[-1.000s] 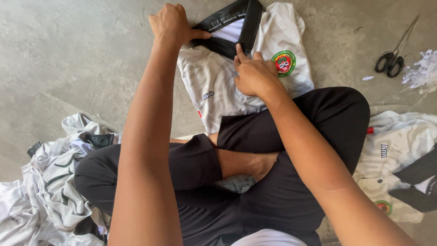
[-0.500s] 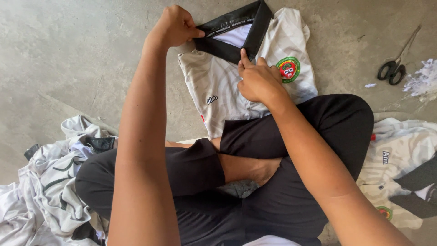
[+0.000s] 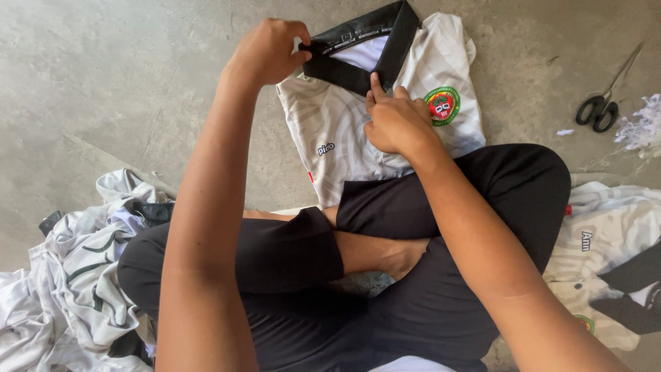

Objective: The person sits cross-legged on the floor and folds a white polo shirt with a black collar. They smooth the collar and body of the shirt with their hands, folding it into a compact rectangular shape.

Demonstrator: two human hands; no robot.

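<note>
Head view: left hand [image 3: 267,49] pinches the black collar [image 3: 358,48] of the white shirt [image 3: 344,131] lying on the concrete floor [image 3: 124,89], lifted slightly higher than a second ago; right hand [image 3: 396,122] presses flat below the collar, forefinger extended, barely shifted; scissors [image 3: 606,103] lie well apart

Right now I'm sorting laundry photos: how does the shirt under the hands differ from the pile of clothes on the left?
The shirt lies spread flat on the floor; the pile is crumpled. The shirt is handled, the left hand pinching its black collar and the right hand pressing it; the pile lies untouched. Both are pale grey-white with black trim.
</note>
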